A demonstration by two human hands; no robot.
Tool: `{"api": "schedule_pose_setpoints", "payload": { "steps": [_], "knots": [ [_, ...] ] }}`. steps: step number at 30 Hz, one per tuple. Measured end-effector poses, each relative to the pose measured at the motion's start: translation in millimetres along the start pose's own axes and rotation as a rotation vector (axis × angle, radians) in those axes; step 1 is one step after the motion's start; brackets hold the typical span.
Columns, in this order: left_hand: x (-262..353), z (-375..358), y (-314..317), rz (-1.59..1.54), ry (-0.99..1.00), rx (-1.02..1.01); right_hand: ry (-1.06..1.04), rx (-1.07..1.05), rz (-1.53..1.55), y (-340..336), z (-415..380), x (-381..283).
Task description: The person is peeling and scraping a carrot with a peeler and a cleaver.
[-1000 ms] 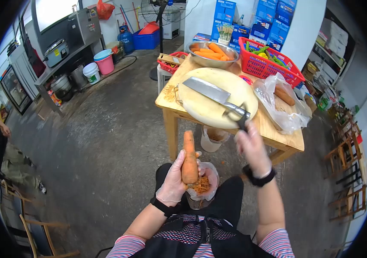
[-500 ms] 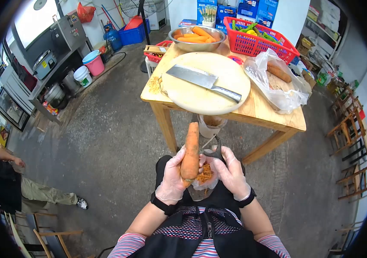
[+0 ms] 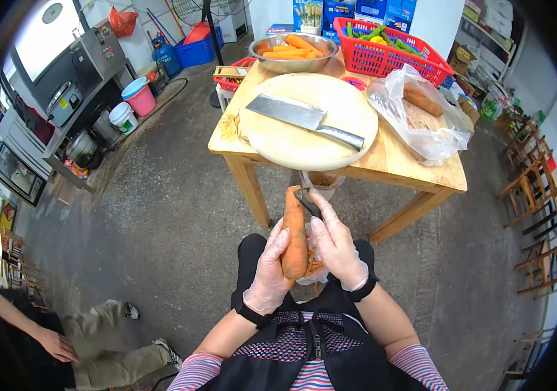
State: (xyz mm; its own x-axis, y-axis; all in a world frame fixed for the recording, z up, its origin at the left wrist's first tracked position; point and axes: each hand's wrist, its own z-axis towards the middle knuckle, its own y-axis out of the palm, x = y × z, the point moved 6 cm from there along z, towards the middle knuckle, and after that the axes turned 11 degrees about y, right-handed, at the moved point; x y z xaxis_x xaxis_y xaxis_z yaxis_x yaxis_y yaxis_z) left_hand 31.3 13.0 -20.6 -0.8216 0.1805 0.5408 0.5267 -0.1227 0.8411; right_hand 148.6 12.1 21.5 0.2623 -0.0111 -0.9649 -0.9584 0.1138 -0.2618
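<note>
An unpeeled-looking carrot (image 3: pixel 295 244) stands nearly upright over my lap, its thick end towards me. My left hand (image 3: pixel 268 272), in a clear plastic glove, is wrapped round its lower left side. In my gloved right hand (image 3: pixel 339 253) is a dark-handled peeler (image 3: pixel 308 205), its head against the upper right side of the carrot near the tip. Orange peelings (image 3: pixel 315 267) lie in a clear bag between my knees, partly hidden by the carrot and my right hand.
On the wooden table (image 3: pixel 415 179) are a round board (image 3: pixel 350 98) with a cleaver (image 3: pixel 286 112), a metal bowl (image 3: pixel 298 65) of peeled carrots, a red basket (image 3: pixel 366 62) of green vegetables and a plastic bag (image 3: pixel 444 140) with carrots. A person (image 3: pixel 37 339) is at the left.
The peeler has moved up and left onto the carrot near its tip, with my right hand turned over it. The person at the left has come closer.
</note>
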Motion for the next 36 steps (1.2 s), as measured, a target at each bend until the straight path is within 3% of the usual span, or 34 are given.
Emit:
{"api": "schedule_pose_setpoints", "payload": {
  "steps": [1, 6, 9, 11, 13, 15, 16, 23, 26, 32, 36],
  "knots": [
    [1, 0, 0, -0.001, -0.001, 0.0, -0.065, 0.049, -0.117, 2, 1, -2],
    [5, 3, -6, 0.06, -0.022, -0.028, 0.132, -0.067, -0.105, 3, -1, -1],
    [11, 5, -4, 0.086, -0.011, 0.022, 0.056, -0.078, -0.218, 8, -5, 4],
    [10, 10, -9, 0.094, 0.014, 0.032, -0.155, 0.07, -0.333, 8, -12, 1],
    [13, 14, -9, 0.104, 0.031, 0.045, -0.128, 0.037, -0.297, 12, -23, 0],
    [20, 20, -8, 0.093, 0.066, 0.091, -0.252, 0.076, -0.329, 15, -37, -4],
    [18, 25, -18, 0.107, 0.087, 0.122, -0.135, 0.015, -0.29, 15, -42, -2],
    [6, 50, -30, 0.066, 0.041, 0.292, -0.028, -0.049, -0.373, 5, -53, 7],
    [12, 65, -29, -0.196, 0.014, 0.39, 0.106, -0.128, -0.535, 14, -69, 37],
    [19, 67, -25, -0.252, -0.06, 0.212, -0.049, 0.02, -0.311, -5, -50, 70],
    [18, 51, -15, -0.267, -0.205, 0.138, -0.198, 0.021, -0.314, -18, -42, 39]
  ]
}}
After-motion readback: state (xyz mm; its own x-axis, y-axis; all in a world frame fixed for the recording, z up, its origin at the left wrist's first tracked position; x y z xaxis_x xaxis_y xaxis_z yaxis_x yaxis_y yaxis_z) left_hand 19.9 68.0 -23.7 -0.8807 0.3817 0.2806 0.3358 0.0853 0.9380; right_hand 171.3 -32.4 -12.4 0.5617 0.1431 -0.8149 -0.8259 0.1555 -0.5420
